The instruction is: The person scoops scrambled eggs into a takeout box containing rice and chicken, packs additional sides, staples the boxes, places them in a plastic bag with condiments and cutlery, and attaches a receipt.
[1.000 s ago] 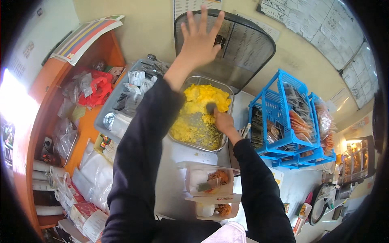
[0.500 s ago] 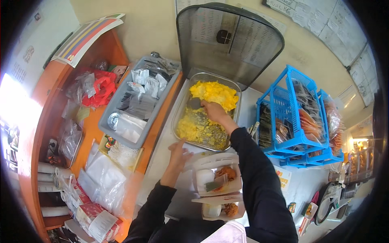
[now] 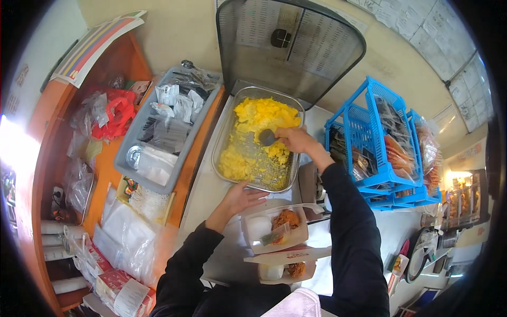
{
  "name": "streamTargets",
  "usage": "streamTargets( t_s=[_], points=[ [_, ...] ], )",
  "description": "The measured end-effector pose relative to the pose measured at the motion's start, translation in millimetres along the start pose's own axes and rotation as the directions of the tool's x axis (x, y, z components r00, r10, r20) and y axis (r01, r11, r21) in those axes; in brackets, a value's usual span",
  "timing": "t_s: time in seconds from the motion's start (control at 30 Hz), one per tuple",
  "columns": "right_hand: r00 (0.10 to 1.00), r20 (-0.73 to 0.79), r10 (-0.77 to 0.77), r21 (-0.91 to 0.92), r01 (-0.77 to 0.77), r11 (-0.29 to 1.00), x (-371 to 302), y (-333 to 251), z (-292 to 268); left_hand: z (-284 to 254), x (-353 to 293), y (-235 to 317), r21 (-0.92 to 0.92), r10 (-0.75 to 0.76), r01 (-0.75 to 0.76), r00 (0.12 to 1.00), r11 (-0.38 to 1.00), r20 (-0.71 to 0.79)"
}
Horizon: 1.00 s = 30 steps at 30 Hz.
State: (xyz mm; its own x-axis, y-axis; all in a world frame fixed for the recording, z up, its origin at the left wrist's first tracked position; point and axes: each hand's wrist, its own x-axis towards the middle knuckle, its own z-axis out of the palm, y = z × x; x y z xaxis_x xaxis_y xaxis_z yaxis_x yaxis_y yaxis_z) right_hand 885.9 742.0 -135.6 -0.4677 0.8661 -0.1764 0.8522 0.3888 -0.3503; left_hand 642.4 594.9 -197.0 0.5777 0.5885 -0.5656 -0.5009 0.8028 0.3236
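A metal tray [image 3: 296, 182] with a wire rack holds scrambled egg [image 3: 264, 113], heaped at the far side and looser at the near left. My right hand [image 3: 298, 141] is closed round the handle of a dark grey scoop [image 3: 268, 137], whose bowl sits over the egg near the tray's middle. My left hand [image 3: 240, 201] is open, fingers extended, at the tray's near edge and holds nothing. Nearer to me stand two open paper food boxes. The farther box [image 3: 253, 247] contains white rice, fried chicken and a small packet; the closer box [image 3: 303, 276] has rice and chicken.
Behind the tray rises a dark-framed mesh lid [image 3: 317, 79]. Blue plastic baskets [image 3: 359, 127] with sauce packets stand at the right. To the left, a grey bin [image 3: 122, 158] of cutlery and packets sits on an orange shelf [image 3: 113, 166] with plastic bags.
My right hand has moved the scoop rightward and a little nearer across the egg. My left hand has shifted right along the tray's near edge. The view has shifted slightly.
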Motion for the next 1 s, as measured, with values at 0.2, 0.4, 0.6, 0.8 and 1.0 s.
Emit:
streamTargets(
  t_s=[0.2,0.4,0.6,0.8,1.0],
  points=[
    [0.999,0.04,0.013,-0.239,-0.003,0.971,-11,5,0,-6,4,2,-0.055,0.03,-0.031,0.999,0.998,-0.021],
    [0.991,0.107,-0.077,-0.221,0.099,0.97,-59,4,1,-7,9,-1,-0.084,0.039,-0.04,0.999,0.996,-0.012],
    [0.982,0.127,-0.141,-0.187,0.164,0.969,-99,-17,6,2,7,1,-0.118,0.047,-0.055,0.997,0.991,-0.068],
    [0.984,0.103,-0.146,-0.129,0.159,0.979,-109,-26,12,3,8,1,-0.149,0.071,-0.078,0.996,0.986,-0.051],
    [0.987,0.045,-0.155,0.057,0.153,0.987,-110,-33,13,-2,10,1,-0.192,0.068,-0.074,0.997,0.979,-0.038]
  ],
)
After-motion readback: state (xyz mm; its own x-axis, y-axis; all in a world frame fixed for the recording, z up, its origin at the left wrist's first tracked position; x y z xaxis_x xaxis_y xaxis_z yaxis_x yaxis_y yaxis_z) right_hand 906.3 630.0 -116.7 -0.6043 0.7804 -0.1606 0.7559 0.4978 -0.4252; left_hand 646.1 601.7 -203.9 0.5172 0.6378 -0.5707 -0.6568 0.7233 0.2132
